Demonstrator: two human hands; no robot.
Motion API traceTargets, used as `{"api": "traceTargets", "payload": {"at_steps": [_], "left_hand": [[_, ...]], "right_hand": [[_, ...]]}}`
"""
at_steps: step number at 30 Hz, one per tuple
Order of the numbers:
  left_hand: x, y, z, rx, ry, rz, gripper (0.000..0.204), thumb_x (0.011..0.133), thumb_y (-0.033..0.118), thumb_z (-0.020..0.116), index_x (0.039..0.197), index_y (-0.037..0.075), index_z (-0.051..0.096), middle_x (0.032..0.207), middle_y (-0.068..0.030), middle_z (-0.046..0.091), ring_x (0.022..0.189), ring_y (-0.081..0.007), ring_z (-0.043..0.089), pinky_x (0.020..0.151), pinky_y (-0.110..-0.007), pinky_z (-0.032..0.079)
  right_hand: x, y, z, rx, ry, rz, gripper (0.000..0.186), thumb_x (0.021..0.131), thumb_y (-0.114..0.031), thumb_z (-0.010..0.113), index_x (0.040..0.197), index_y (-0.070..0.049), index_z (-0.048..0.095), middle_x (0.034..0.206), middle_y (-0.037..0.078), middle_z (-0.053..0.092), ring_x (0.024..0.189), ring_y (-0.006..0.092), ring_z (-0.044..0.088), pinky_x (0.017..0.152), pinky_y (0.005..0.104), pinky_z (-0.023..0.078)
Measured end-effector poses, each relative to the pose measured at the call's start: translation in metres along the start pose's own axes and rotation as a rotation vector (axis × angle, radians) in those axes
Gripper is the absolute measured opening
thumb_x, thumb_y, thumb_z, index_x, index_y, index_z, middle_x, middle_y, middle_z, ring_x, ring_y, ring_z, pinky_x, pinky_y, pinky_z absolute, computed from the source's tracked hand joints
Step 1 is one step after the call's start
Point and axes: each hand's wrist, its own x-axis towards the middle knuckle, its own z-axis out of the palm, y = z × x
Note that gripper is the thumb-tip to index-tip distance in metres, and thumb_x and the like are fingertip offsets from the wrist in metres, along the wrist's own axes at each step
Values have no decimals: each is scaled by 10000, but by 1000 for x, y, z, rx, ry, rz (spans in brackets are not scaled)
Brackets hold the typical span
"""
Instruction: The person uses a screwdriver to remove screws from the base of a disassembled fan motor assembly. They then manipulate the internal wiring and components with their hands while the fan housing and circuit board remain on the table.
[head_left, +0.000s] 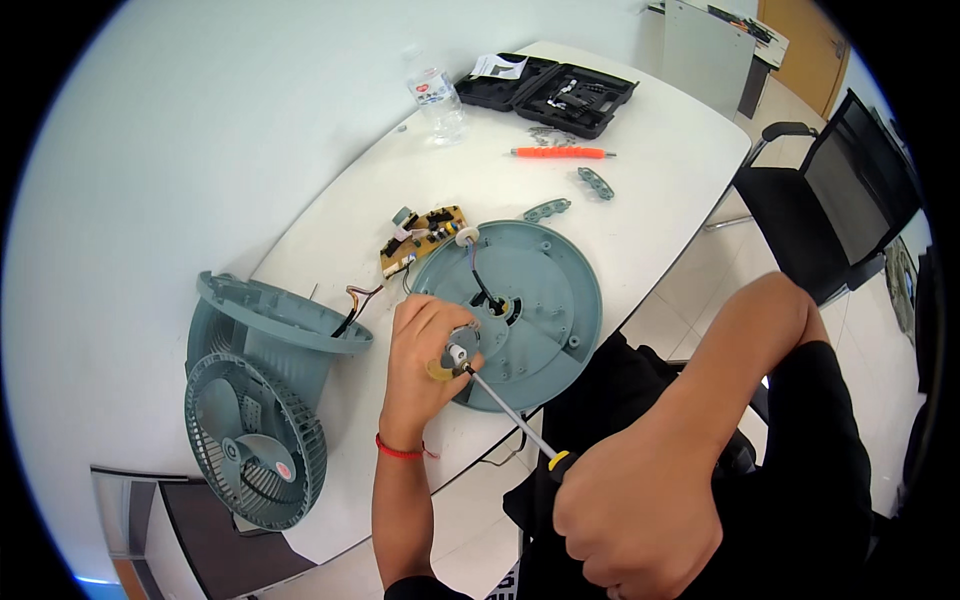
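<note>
My left hand (412, 360) is closed around a small round silver motor (464, 340) with a white knob-like piece on it and a yellowish part at its lower edge. In my right hand (640, 510) is a screwdriver (512, 412), its black and yellow handle mostly hidden by my fist. The shaft slants up to the left, and its tip meets the motor beside the white piece. Just beyond my left hand lies a grey-green round fan base (550, 300), its ribbed inside facing up. Wires rise from the base's centre to a white round piece (467, 236).
A brown circuit board (425, 240) with wires lies behind the base. The fan body (265, 320) and its grille (255, 440) stand at left. Farther back are two grey-green brackets (546, 210), an orange-handled tool (563, 153), a plastic bottle (436, 100) and an opened black tool case (575, 100).
</note>
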Motion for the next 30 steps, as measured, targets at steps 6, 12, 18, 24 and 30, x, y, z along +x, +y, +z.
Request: {"api": "traceTargets", "payload": {"at_steps": [6, 12, 18, 24, 30], "left_hand": [[-3, 0, 4, 6, 33, 23, 424, 570, 21, 828, 959, 66, 663, 975, -54, 675, 1002, -298, 576, 883, -395, 441], [0, -2, 9, -29, 41, -23, 419, 576, 19, 826, 961, 81, 674, 981, -42, 679, 1005, -290, 572, 880, -406, 432], [-6, -10, 8, 134, 252, 57, 360, 590, 16, 793, 922, 73, 665, 928, -52, 705, 888, -282, 610, 878, -382, 444], [-9, -3, 18, 266, 555, -41, 374, 648, 50, 834, 986, 63, 675, 949, -54, 687, 877, -268, 613, 856, -398, 452], [0, -2, 19, 192, 624, -128, 362, 673, -10, 811, 1002, 21, 664, 920, -106, 680, 833, -274, 635, 766, -369, 530]], "right_hand": [[-19, 0, 17, 15, 212, -110, 404, 840, -220, 724, 536, -131, 474, 573, 24, 492, 492, 210, 567, 437, 350, 390], [-30, -2, 14, 136, 464, -93, 411, 937, -200, 629, 575, -25, 545, 559, 98, 521, 415, 227, 483, 400, 289, 342], [-26, 9, 32, 39, 910, -222, 517, 1014, -253, 516, 538, -53, 482, 467, 70, 477, 341, 185, 407, 338, 281, 321], [-7, 24, 58, -55, 1613, -304, 512, 1087, -348, 349, 624, -140, 412, 552, 19, 526, 421, 152, 464, 417, 299, 387], [-9, 32, 56, -63, 1722, -296, 478, 1062, -338, 368, 614, -182, 418, 532, -12, 481, 426, 123, 450, 456, 281, 389]]}}
